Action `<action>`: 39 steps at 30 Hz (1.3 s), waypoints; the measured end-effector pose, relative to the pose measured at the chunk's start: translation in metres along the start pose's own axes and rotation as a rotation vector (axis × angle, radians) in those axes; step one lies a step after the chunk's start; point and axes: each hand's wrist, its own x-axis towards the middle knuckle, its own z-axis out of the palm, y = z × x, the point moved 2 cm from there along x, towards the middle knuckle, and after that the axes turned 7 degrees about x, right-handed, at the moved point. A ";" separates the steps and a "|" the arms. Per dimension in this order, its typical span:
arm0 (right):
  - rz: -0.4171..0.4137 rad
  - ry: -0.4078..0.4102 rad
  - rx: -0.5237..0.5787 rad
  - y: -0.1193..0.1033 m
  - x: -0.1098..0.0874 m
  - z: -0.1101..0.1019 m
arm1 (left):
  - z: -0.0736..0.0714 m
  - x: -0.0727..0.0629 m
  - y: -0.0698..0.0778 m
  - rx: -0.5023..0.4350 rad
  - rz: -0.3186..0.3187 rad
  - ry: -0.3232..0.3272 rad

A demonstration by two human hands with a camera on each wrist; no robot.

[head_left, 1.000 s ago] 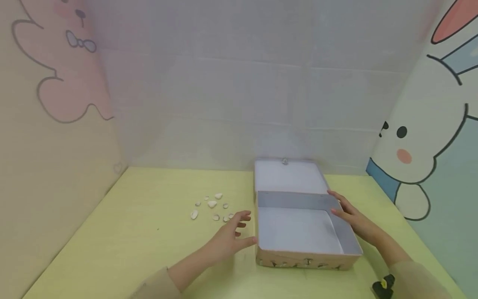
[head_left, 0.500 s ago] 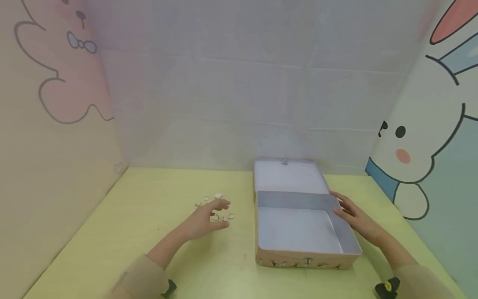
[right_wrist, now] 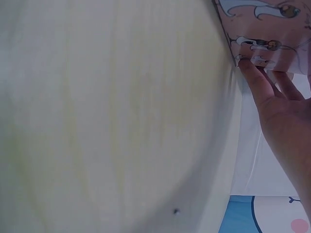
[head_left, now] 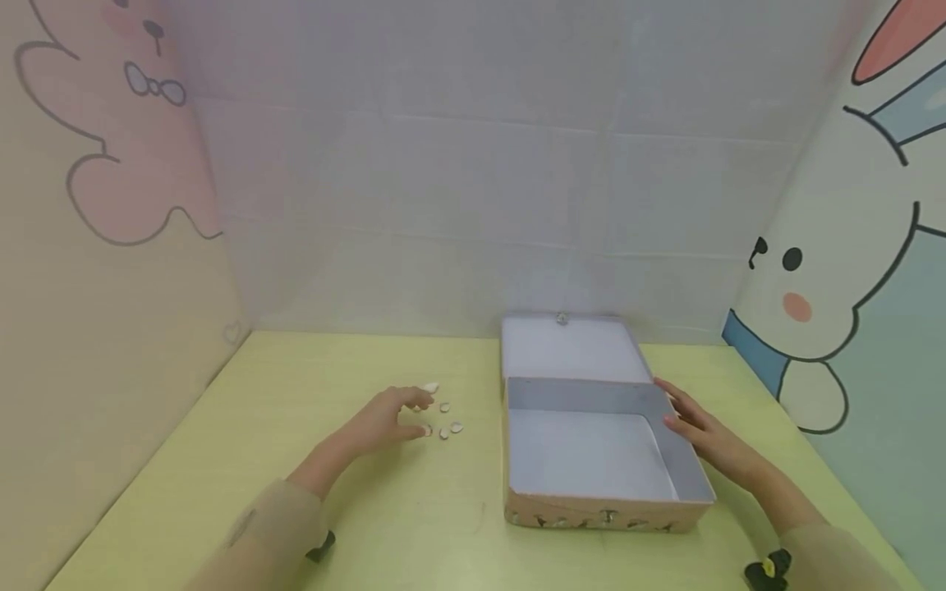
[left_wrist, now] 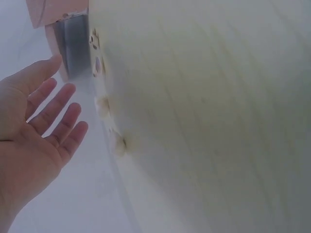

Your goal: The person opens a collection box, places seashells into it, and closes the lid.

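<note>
My left hand (head_left: pixel 384 423) is over a group of small whitish pieces (head_left: pixel 456 427) that look like seashells, its thumb and fingers apart and partly hiding some of them. The left wrist view shows the fingers (left_wrist: pixel 53 109) spread and loosely bent, holding nothing, with several of the shells (left_wrist: pixel 118 143) on the table beyond. An open case-shaped cardboard box (head_left: pixel 591 455) stands to the right, its lid (head_left: pixel 572 349) folded back. At its right wall is my right hand (head_left: pixel 705 435), thumb by the rim; in the right wrist view extended fingers (right_wrist: pixel 257 82) touch the patterned outer side.
The pale yellow table (head_left: pixel 222 460) carries everything. A white back wall (head_left: pixel 414 205) rises behind it, with cartoon-printed panels (head_left: pixel 813 312) at both sides. Dark straps with a yellow mark (head_left: pixel 769 566) show by the right sleeve.
My left hand has moved left from beside the box to over the shells, uncovering some at their right. My right hand stays at the box's right wall, and the box has not moved.
</note>
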 end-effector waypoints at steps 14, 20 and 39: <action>-0.008 0.032 -0.027 -0.001 0.000 0.002 | 0.009 0.013 -0.010 0.195 0.084 -0.100; -0.002 0.041 -0.040 -0.001 0.001 0.003 | 0.010 0.015 -0.011 0.230 0.051 -0.115; -0.002 0.035 -0.032 0.003 0.002 0.000 | 0.012 0.017 -0.009 0.238 0.082 -0.122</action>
